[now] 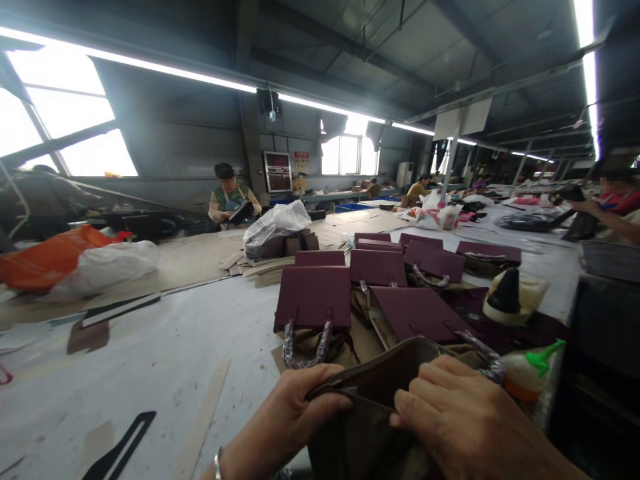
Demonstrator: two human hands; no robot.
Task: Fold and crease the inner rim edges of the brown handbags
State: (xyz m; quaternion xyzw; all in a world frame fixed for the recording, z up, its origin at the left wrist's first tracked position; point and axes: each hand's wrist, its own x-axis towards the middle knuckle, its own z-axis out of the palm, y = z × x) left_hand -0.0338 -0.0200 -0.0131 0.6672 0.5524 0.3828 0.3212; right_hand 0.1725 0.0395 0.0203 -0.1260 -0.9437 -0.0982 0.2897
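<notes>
An olive-brown fabric bag piece [370, 440] is held upright at the bottom centre, its mouth open toward the top. My left hand [315, 407] pinches its left edge between thumb and fingers. Over the right side of the opening, my right hand [445, 407] has its fingers curled on the fabric, with the fingertips at the inner edge. Just beyond stand several maroon handbags, the nearest one [313, 297] with plastic-wrapped handles. Another maroon bag [415, 313] lies right behind the fabric piece.
A bottle with a green nozzle [533, 373] and a pale container with a black cone [513, 297] stand at the right. Black strips [123, 447] lie on the white tabletop [165, 360]. Plastic bags [277, 227] sit farther back. A person [233, 197] works across the table.
</notes>
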